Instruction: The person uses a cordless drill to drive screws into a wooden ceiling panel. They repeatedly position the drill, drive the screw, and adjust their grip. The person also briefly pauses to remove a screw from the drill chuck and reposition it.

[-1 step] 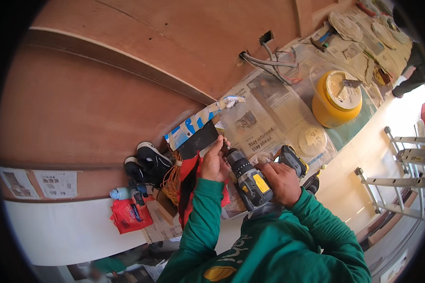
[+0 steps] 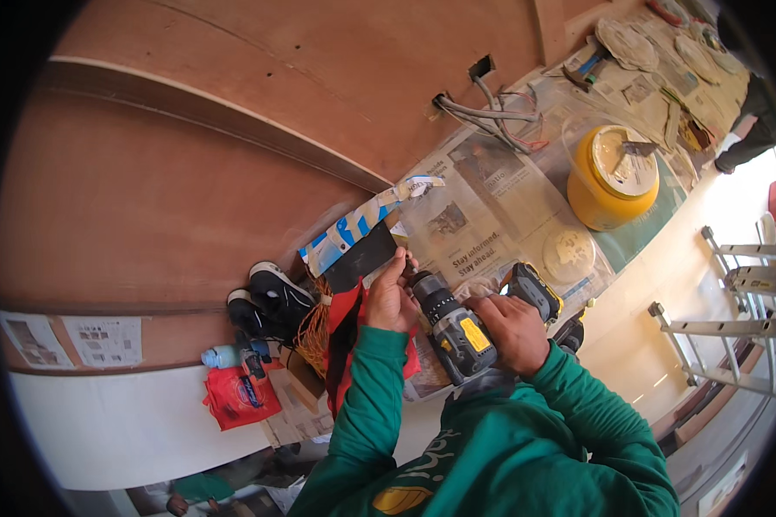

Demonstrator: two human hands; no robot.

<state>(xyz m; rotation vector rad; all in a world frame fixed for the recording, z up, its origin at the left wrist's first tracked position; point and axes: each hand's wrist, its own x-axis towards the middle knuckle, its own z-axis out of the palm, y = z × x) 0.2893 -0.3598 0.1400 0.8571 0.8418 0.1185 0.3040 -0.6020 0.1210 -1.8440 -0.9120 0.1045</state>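
Gripping the drill (image 2: 461, 338) by its handle with the right hand (image 2: 519, 334), at the near edge of the spread newspaper (image 2: 522, 215). Curling the left hand (image 2: 391, 297) at the drill's nose (image 2: 437, 297); impossible to tell any item pinched there. Showing no clear change in grip or drill position since a moment earlier; suggesting, by judgement, steady work at the nose. Farther out: yellow tub (image 2: 603, 202) on the right, then grey cables (image 2: 483, 113) at the wall (image 2: 405, 60).

Loose wall cables (image 2: 483, 113), a power drill (image 2: 459, 334) and a metal ladder (image 2: 726, 328) suggest a room under renovation.
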